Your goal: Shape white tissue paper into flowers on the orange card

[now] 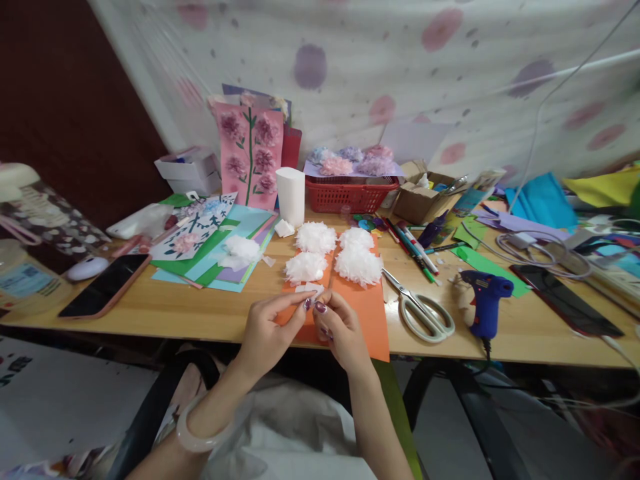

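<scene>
Both thumbs and index fingers meet in a pinch above the near part of an orange paper sheet (367, 323). My left hand (275, 323) and my right hand (340, 327) hold a small piece of white tissue paper (307, 288) between them, mostly covered by the fingers. Just beyond the fingertips, several fluffy white tissue flowers (359, 265) sit grouped on the orange sheet. To the right of my right hand lie scissors (425, 317) with pale handles, their blades pointing toward the flowers.
A blue glue gun (484, 300) stands on the right, near a dark phone (565, 300). Coloured paper (230, 273) with white tissue (241, 251) lies left. Behind are a white roll (291, 197), a red basket (350, 195) and markers (417, 243). Another phone (107, 287) rests far left.
</scene>
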The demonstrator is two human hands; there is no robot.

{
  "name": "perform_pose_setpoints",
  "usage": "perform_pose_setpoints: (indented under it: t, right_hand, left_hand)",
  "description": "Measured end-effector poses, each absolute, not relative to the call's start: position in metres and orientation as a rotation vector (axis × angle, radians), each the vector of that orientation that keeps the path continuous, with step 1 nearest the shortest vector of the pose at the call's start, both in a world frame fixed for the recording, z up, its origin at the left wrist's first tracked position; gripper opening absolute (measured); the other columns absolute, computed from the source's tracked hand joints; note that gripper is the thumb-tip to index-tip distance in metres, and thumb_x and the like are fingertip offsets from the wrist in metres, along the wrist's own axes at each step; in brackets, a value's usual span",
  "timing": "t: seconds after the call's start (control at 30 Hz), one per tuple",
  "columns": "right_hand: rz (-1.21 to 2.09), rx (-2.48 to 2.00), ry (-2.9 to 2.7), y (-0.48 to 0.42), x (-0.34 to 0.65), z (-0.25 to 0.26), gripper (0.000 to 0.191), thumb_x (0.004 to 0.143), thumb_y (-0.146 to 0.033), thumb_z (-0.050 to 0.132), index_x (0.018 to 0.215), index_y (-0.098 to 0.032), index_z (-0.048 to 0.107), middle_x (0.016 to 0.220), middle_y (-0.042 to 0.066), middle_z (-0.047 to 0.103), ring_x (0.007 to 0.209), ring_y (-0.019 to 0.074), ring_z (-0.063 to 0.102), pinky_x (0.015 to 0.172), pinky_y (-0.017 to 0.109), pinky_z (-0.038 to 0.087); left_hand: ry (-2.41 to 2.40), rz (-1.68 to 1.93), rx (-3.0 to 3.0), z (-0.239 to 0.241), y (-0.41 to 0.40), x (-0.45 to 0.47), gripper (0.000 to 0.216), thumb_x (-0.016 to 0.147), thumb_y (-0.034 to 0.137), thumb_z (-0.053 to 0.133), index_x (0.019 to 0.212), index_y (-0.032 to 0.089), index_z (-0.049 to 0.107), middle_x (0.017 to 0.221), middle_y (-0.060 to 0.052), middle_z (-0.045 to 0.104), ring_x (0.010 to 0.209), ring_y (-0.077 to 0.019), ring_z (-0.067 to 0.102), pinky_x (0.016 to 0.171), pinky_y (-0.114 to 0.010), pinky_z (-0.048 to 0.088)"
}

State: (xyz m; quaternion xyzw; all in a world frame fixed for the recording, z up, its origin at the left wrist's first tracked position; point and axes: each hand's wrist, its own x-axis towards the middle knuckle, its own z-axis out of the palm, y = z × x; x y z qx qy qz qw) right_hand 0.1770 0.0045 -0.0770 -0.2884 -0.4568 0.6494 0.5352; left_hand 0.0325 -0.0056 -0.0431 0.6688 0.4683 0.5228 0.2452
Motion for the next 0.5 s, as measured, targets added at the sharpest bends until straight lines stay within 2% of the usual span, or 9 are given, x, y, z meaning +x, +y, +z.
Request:
perform_pose_setpoints:
  t: [0.37,0.5]
  right_hand:
    - [1.433,-0.747,-1.188,0.0063,0.1754,-0.0771,0.023,0.09,-0.041,0.064,0.081,-0.022,0.057,0.062,-0.007,0.037,0.052,0.0087,0.027,0.046,0.022,0.023]
    - [1.465,-0.765,-1.177,0.0057,0.1751,-0.0776,0.019,0.091,-0.036,0.06,0.079,-0.022,0.056,0.06,-0.008,0.036,0.049,0.0085,0.026,0.046,0.022,0.024]
  left_hand:
    - [1.28,1.441,1.905,-0.0448,-0.0035,0.0302,0.019,0.086,0.014,0.062,0.094,0.022,0.078,0.094,-0.003,0.081,0.086,-0.016,0.076,0.083,-0.023,0.059]
    - [1.305,1.457,1.805,-0.0458,-0.0057,0.0309,0.02,0.084,0.015,0.063,0.1,0.021,0.074,0.1,-0.004,0.08,0.091,-0.017,0.076,0.085,-0.025,0.059]
